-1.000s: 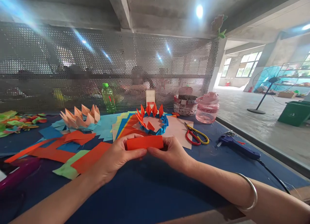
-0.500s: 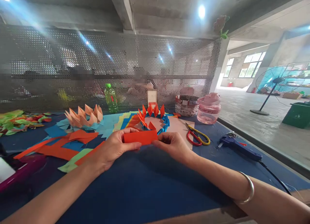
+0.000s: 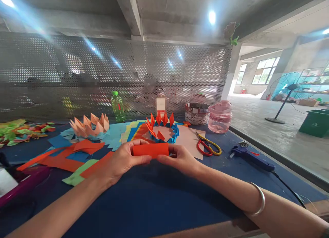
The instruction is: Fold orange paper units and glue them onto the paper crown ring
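Orange paper strip (image 3: 150,150) is held clamped between the left hand (image 3: 124,161) and the right hand (image 3: 178,159), one end in each grip, just above the navy surface (image 3: 159,203) and in front of a blue-and-orange origami ring (image 3: 175,132) (scissors (image 3: 207,147) lie off to the right). Folding seems to be in hand, though whether the strip is doubled cannot quite be told; an even crease would be called for next.
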`<state>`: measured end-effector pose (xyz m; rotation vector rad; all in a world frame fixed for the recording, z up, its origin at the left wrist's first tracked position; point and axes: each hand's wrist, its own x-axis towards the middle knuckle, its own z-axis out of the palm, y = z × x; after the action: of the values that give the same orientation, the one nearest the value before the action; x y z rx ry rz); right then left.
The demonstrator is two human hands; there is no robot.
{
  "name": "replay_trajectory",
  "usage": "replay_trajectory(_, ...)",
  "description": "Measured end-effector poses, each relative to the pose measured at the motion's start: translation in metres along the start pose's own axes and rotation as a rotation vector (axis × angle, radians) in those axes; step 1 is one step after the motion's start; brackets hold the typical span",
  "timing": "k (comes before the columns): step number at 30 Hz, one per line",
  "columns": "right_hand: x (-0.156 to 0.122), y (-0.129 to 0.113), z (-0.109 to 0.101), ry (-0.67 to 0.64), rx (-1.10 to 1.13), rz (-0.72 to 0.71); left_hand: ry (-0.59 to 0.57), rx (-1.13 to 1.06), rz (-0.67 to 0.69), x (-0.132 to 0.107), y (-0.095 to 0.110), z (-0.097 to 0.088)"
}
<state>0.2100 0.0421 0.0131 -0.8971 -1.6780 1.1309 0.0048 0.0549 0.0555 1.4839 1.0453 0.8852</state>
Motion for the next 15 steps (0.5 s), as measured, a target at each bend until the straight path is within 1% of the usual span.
replay_trajectory(2, -0.002, 0.003, 0.004, -0.016, -0.009, 0.008, -0.024, 0.028, -0.004, -0.003, -0.001, 0.006)
replay_trajectory(5, -0.002, 0.007, 0.004, 0.0, -0.036, 0.02, -0.056, 0.034, -0.027, -0.004, -0.003, 0.01)
replay_trajectory(11, 0.0, 0.004, -0.001, 0.03, -0.171, -0.011, -0.082, 0.029, -0.016, 0.002, -0.007, 0.005)
replay_trajectory(15, 0.001, 0.001, -0.002, 0.067, -0.235, 0.016, -0.084, 0.029, -0.003, 0.006, -0.009, 0.001)
